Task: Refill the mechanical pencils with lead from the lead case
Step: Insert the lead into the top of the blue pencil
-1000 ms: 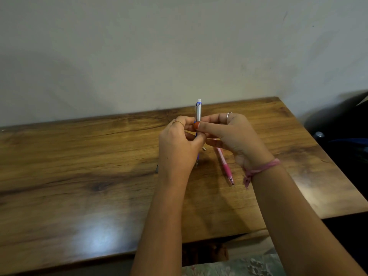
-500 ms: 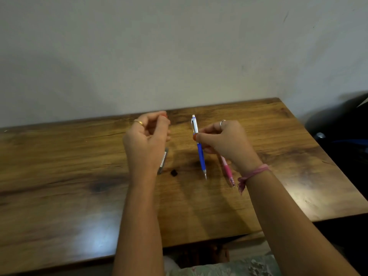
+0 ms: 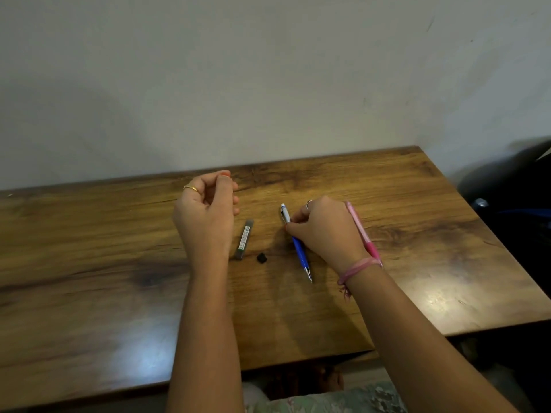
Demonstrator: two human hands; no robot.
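A blue and silver mechanical pencil [image 3: 300, 251] lies low over the wooden table [image 3: 89, 248], tip pointing toward me. My right hand [image 3: 326, 232] pinches it at its silver upper part. A pink mechanical pencil [image 3: 362, 231] lies on the table just right of that hand, partly hidden by it. The slim grey lead case [image 3: 245, 239] lies between my hands, and its small black cap [image 3: 261, 258] sits beside its near end. My left hand [image 3: 205, 213] hovers left of the case with fingers curled and fingertips together; nothing shows between them.
A pale wall rises right behind the table's far edge. Off the table's right edge there are dark objects [image 3: 512, 204]. The table's near edge runs just above my lap.
My hands have parted. The left one moved left away from the blue pencil. The right one lowered the pencil from upright down toward the table, which uncovered the lead case and cap.
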